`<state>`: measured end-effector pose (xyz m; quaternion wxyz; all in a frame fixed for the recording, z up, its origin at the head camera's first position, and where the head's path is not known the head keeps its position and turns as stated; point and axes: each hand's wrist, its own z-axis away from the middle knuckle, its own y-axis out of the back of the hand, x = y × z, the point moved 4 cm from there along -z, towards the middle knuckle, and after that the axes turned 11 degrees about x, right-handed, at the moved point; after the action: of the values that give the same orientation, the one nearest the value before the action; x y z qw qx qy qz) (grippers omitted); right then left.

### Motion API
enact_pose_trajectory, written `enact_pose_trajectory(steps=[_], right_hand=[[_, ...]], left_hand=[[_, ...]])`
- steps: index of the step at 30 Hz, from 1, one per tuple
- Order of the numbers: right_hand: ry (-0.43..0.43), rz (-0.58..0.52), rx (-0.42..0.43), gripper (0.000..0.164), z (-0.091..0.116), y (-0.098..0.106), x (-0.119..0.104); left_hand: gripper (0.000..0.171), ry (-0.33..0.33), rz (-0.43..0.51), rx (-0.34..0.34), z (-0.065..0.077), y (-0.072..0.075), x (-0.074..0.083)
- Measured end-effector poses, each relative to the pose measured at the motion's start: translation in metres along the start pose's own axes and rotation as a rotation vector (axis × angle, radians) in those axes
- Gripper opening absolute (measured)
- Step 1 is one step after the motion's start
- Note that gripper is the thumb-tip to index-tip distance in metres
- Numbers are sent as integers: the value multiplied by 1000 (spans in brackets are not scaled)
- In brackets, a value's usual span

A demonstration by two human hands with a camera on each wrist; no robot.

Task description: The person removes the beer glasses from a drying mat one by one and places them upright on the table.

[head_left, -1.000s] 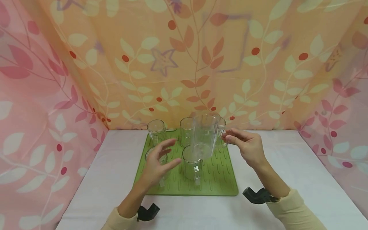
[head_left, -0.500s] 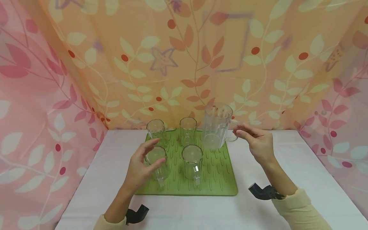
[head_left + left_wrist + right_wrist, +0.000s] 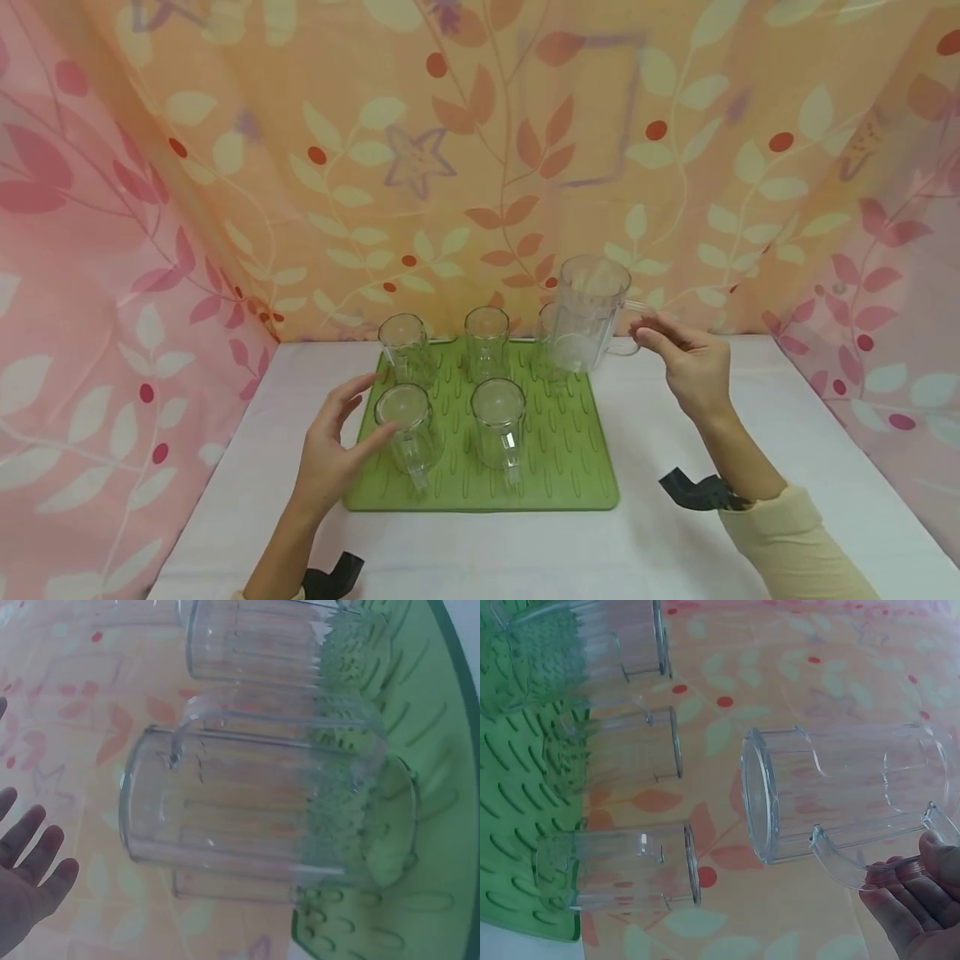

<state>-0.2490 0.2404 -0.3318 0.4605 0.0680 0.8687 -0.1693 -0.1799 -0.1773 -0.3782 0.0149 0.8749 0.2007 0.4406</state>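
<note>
Right hand (image 3: 697, 367) pinches handle (image 3: 836, 866) of raised clear mug (image 3: 592, 312), near green mat's (image 3: 570, 467) far-right corner; handle grip probably keeps it upright, walls untouched. Left hand (image 3: 326, 458) spread, holding nothing, left of near-left mug (image 3: 408, 433).

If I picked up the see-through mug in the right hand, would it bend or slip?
The mug probably won't bend, as it looks straight-walled and rigid. It might be slippery, since it looks smooth and shiny. It could tilt in your grip, because the handle that the right hand pinches sticks out on just one side.
</note>
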Motion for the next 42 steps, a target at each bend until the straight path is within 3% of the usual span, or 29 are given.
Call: enact_pose_trajectory(steps=[7,12,20,27,35,42], right_hand=[[40,-48,45,35,-6,10,3],[43,-60,83,34,-8,16,7],[35,-23,170,34,-15,28,14],[30,37,248,36,-17,39,27],[27,131,333,34,-18,54,57],[28,244,385,32,-13,62,83]], left_hand=[[75,63,-75,-32,9,13,-17],[86,100,-79,-69,14,21,-28],[93,174,-108,-111,20,29,-44],[98,326,-191,-219,30,33,-61],[101,403,-305,-297,43,36,-76],[108,496,-442,-453,54,34,-84]])
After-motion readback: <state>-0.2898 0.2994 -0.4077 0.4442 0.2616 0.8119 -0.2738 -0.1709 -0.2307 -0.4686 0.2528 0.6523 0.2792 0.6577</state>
